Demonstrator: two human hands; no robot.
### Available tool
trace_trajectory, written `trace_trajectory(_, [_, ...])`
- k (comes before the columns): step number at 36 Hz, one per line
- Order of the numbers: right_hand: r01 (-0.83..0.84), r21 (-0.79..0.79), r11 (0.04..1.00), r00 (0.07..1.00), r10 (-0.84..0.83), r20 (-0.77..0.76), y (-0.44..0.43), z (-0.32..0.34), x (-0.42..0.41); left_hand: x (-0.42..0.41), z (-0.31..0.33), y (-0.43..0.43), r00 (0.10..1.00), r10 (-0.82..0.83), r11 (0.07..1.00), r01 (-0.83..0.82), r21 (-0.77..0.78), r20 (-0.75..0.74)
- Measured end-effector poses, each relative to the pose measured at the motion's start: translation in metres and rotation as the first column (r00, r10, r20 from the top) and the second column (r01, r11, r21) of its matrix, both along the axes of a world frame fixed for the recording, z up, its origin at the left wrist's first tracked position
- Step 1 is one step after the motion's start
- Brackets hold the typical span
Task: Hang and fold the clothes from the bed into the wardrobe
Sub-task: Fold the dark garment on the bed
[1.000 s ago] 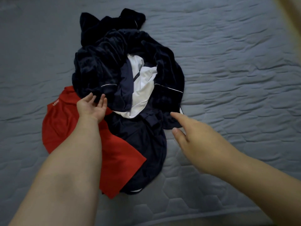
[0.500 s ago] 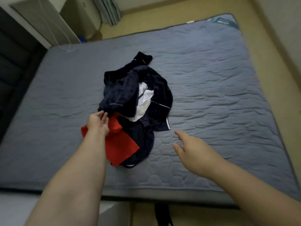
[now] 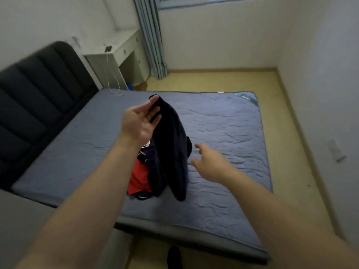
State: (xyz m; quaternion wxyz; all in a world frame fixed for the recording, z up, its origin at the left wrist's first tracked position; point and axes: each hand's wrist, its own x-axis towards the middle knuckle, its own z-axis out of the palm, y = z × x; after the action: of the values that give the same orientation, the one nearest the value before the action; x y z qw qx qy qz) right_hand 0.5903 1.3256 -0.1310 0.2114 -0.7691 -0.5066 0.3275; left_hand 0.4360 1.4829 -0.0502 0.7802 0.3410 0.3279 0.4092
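My left hand (image 3: 140,122) is raised over the bed, palm towards me, and pinches the top of a dark navy fleece garment (image 3: 171,150) between thumb and fingers. The garment hangs down to the grey mattress (image 3: 223,136). Behind and under it lies the pile, where a red garment (image 3: 139,177) and a bit of white and navy cloth (image 3: 144,150) show. My right hand (image 3: 210,162) hovers to the right of the hanging garment, fingers spread and holding nothing.
A dark padded headboard (image 3: 33,98) stands at the left. A white desk (image 3: 120,61) with a dangling cable and a grey curtain (image 3: 152,39) are at the back. Wooden floor (image 3: 213,80) runs beyond the bed and along its right side, up to the wall.
My left hand has taken hold of the navy garment and lifted it off the pile. My view rose and pulled back from the bed. My right hand stayed open beside the pile.
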Motion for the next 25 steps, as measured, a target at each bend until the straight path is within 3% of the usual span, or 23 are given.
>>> trace_trajectory(9, [0.205,0.181,0.962,0.97,-0.175,-0.167,-0.001,0.052,0.013,0.037,0.071,-0.057,0.965,-0.262,0.951,0.26,0.166,-0.011])
trace_trajectory(13, [0.204,0.191,0.96,0.975,-0.217,0.049,-0.003,0.064,0.028,0.045,0.079,-0.06,0.937,-0.35,0.91,0.34,0.236,0.002])
trace_trajectory(17, [0.158,0.213,0.964,0.969,-0.193,0.156,-0.006,0.083,0.048,0.055,0.085,-0.053,0.976,-0.151,0.922,0.197,0.333,-0.159])
trace_trajectory(19, [0.132,0.269,0.954,0.969,-0.181,0.168,-0.007,0.091,0.053,0.061,0.082,-0.05,0.905,0.09,0.806,0.18,0.565,-0.416])
trace_trajectory(21, [0.106,0.313,0.944,0.974,-0.162,0.159,-0.008,0.1,0.055,0.069,0.079,-0.05,0.721,0.339,0.592,0.336,0.733,-0.604])
trace_trajectory(25, [0.05,0.39,0.92,0.981,-0.118,0.152,-0.01,0.119,0.058,0.085,0.072,-0.045,0.485,0.454,0.282,0.718,0.637,-0.747])
